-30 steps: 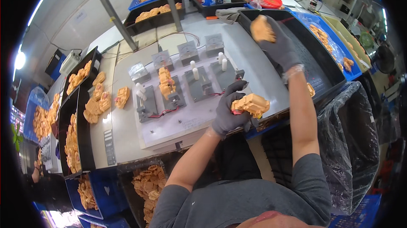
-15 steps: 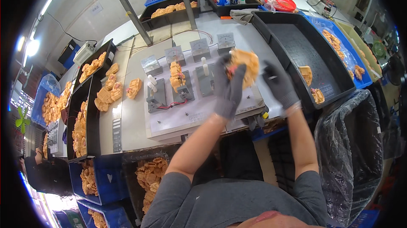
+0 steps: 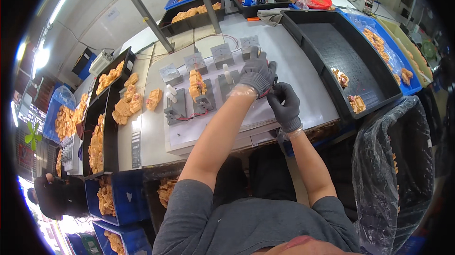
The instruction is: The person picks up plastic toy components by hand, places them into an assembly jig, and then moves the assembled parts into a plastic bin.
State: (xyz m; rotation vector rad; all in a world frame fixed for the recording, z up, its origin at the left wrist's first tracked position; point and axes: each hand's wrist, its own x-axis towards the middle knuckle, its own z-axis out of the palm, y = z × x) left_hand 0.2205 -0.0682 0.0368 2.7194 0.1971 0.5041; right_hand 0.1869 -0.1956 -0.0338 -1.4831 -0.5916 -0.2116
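My left hand (image 3: 256, 74), in a grey glove, reaches over the rightmost fixture, and its back hides most of that spot. Its fingers bend down around something I cannot make out. Close beside it, my gloved right hand (image 3: 285, 107) has thumb and fingertips drawn together at a small dark part, too small to name. To the left, an orange plastic casing (image 3: 196, 84) stands in a grey test fixture (image 3: 204, 101) with red and black wires. Another fixture (image 3: 225, 83) with a white lever sits between it and my left hand. Several panel meters (image 3: 194, 62) stand behind the fixtures.
A black tray (image 3: 327, 41) at right holds two orange casings (image 3: 356, 104). Further casings (image 3: 127, 105) lie loose on the table at left, beside black bins (image 3: 113, 131). A plastic-lined bin (image 3: 379, 160) stands at lower right. Two metal posts (image 3: 142, 8) rise behind the meters.
The casing held up in my left hand is no longer visible. My left hand has lowered over the right fixture; my right hand has moved left and down beside it. One casing in the tray looks different.
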